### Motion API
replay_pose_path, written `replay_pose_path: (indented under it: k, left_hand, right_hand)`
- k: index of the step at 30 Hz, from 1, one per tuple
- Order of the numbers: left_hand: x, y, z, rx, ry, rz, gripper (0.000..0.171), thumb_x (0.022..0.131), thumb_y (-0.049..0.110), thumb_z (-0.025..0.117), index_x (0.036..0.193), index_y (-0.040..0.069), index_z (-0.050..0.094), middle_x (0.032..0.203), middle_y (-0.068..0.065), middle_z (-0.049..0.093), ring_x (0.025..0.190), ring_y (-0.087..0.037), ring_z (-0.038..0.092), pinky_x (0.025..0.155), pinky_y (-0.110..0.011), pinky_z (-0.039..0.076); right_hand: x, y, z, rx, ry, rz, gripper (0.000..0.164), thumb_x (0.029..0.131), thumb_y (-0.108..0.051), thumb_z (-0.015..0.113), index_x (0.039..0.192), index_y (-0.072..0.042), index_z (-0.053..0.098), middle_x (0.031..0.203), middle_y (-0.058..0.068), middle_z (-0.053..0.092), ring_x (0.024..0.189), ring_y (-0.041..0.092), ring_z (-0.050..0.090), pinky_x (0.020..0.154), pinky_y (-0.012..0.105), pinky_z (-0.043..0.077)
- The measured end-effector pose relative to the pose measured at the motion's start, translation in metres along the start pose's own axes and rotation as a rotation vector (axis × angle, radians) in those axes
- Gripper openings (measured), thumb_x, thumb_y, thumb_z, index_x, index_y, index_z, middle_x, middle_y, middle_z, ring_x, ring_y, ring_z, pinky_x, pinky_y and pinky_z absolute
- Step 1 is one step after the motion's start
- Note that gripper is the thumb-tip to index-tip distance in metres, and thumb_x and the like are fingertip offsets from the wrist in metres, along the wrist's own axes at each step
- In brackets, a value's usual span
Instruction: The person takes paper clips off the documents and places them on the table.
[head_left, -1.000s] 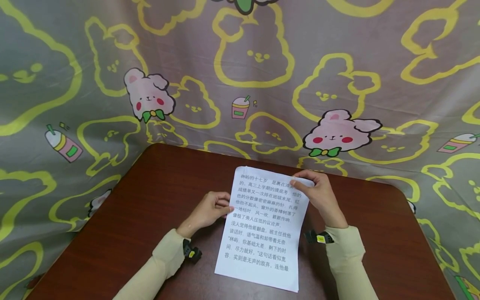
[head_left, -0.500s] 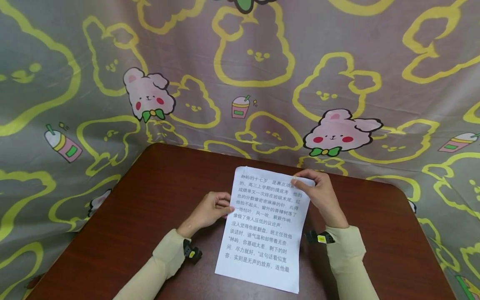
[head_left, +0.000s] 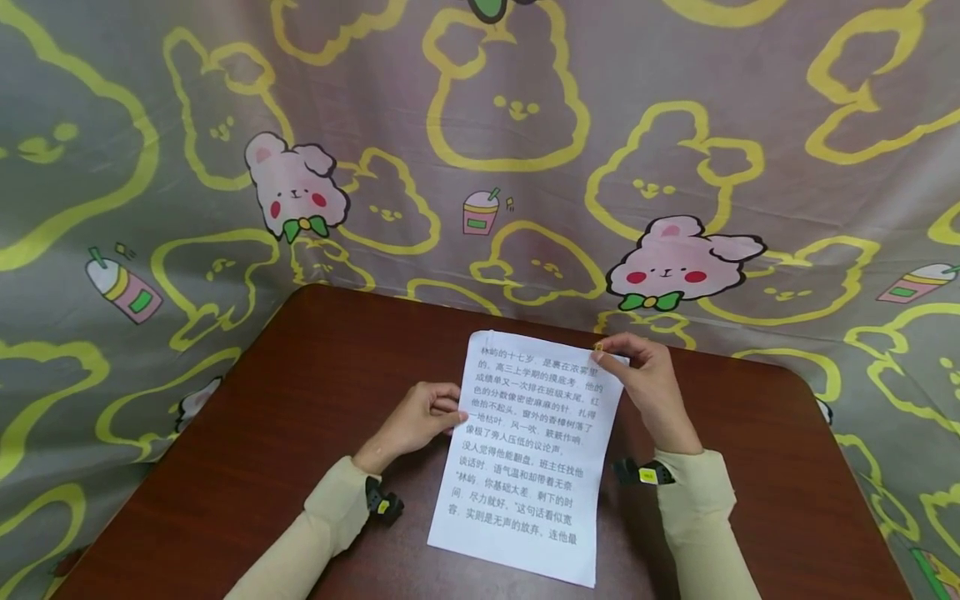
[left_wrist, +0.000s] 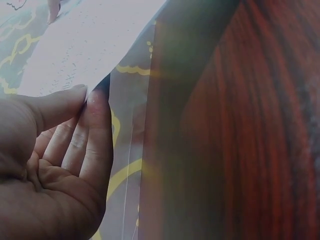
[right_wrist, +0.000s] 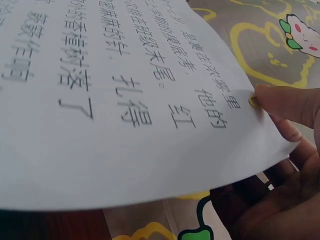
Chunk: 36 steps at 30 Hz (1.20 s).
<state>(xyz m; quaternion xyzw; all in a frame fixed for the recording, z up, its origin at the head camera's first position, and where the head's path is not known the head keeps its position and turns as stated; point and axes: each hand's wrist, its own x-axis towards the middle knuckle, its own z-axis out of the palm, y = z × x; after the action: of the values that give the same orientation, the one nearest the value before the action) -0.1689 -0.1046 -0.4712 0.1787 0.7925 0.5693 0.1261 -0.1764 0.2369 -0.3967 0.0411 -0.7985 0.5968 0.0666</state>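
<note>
Printed paper (head_left: 525,458) is held up over the table, its text facing me; a doubled edge at its top left suggests more than one sheet. My left hand (head_left: 416,421) pinches its left edge between thumb and fingers, seen closely in the left wrist view. At the top right corner is my right hand (head_left: 648,379), thumb in front and fingers behind. Under that thumb's tip a small yellow paper clip (right_wrist: 254,102) shows, pinched at the paper's top edge. In the head view the clip (head_left: 598,347) rises just above that edge. Most of the clip is hidden.
The dark brown wooden table (head_left: 300,400) has rounded far corners. A grey curtain (head_left: 405,100) with yellow outlined bears and pink rabbits hangs behind and to the left of it. Black straps (head_left: 384,502) with yellow marks are on both wrists.
My right hand has shifted slightly right along the paper's top edge, uncovering printed characters. The yellow clip now shows at the thumb tip. My left hand and the paper stay nearly still.
</note>
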Motion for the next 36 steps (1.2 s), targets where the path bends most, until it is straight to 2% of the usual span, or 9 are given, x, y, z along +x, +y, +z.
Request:
replay_pose_path:
  k: [3,8,13,17,21,26,36]
  left_hand:
    - [0.000,0.000,0.000,-0.008,0.000,0.002,0.017,0.098,0.000,0.069,0.113,-0.006,0.071,0.105,-0.024,0.079,0.087,-0.024,0.079,0.071,-0.031,0.065]
    - [0.000,0.001,-0.001,-0.005,0.007,0.000,0.016,0.098,0.000,0.069,0.113,-0.005,0.072,0.105,-0.023,0.079,0.086,-0.022,0.079,0.071,-0.030,0.065]
    - [0.001,0.001,-0.002,0.000,0.019,-0.018,0.016,0.098,0.001,0.070,0.113,-0.002,0.072,0.104,-0.020,0.080,0.084,-0.019,0.079,0.070,-0.028,0.064]
    - [0.001,0.001,-0.004,0.001,0.019,-0.022,0.017,0.098,0.001,0.070,0.114,-0.003,0.072,0.104,-0.021,0.080,0.084,-0.018,0.079,0.071,-0.028,0.064]
    - [0.002,0.000,-0.005,-0.001,0.022,-0.025,0.018,0.098,0.001,0.070,0.114,-0.003,0.072,0.105,-0.022,0.079,0.085,-0.019,0.079,0.071,-0.029,0.064]
    - [0.003,0.000,-0.007,0.002,0.030,-0.028,0.017,0.098,0.001,0.070,0.114,-0.002,0.072,0.105,-0.020,0.080,0.084,-0.018,0.078,0.071,-0.027,0.064]
    - [0.002,0.000,-0.010,0.003,0.038,-0.023,0.016,0.097,0.002,0.070,0.113,-0.001,0.072,0.105,-0.020,0.080,0.083,-0.017,0.078,0.070,-0.027,0.063]
  right_hand:
    - [0.000,-0.001,-0.003,0.011,0.026,0.003,0.021,0.097,-0.017,0.075,0.109,0.001,0.073,0.094,-0.011,0.073,0.088,0.015,0.061,0.072,0.023,0.050]
    - [0.000,-0.002,-0.008,0.030,0.052,0.006,0.008,0.097,-0.015,0.075,0.104,-0.012,0.076,0.092,-0.016,0.072,0.090,0.011,0.062,0.077,0.021,0.051]
    - [0.000,-0.003,-0.013,0.049,0.071,0.020,0.012,0.097,-0.015,0.075,0.108,-0.016,0.075,0.092,-0.017,0.072,0.092,0.008,0.063,0.081,0.019,0.051]
    - [-0.001,-0.003,-0.018,0.085,0.084,0.021,0.021,0.097,-0.015,0.075,0.118,-0.015,0.073,0.092,-0.016,0.073,0.099,0.008,0.063,0.089,0.018,0.050]
    - [-0.001,-0.001,-0.023,0.144,0.090,-0.006,0.027,0.097,-0.012,0.075,0.123,-0.009,0.073,0.092,-0.014,0.076,0.093,0.009,0.067,0.090,0.016,0.054]
    - [-0.001,0.000,-0.028,0.211,0.093,-0.039,0.024,0.095,-0.008,0.076,0.119,-0.006,0.075,0.093,-0.010,0.078,0.084,0.011,0.073,0.086,0.015,0.058]
    - [-0.006,0.007,-0.038,0.195,0.080,-0.046,0.017,0.096,-0.007,0.074,0.113,-0.008,0.076,0.090,-0.011,0.079,0.083,0.007,0.074,0.084,0.014,0.058]
